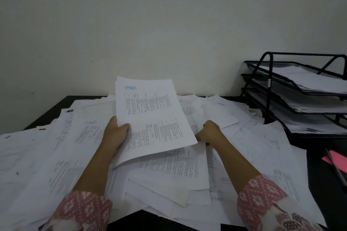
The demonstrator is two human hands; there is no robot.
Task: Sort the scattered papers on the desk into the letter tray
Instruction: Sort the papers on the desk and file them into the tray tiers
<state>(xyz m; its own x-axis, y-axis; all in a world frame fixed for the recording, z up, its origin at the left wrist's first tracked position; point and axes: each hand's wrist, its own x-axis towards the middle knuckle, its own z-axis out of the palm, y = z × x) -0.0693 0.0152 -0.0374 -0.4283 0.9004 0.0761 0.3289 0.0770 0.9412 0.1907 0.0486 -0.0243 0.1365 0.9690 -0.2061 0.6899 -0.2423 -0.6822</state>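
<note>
White printed sheets [150, 118], long axis pointing away, are raised over the scattered paper pile [56, 155], pinched by the left hand [115, 133]. The curled right hand [209, 131], possibly gripping their hidden edge, is nearer the black wire three-tier letter tray [270, 84], which stands to the right.

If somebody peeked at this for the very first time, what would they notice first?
Probably the sheaf of printed sheets lifted in the middle, with the left hand gripping its left edge and the right hand curled at its lower right corner. Next, the scattered papers covering nearly the whole dark desk. At the far right stands a black letter tray with papers already in its tiers.
</note>
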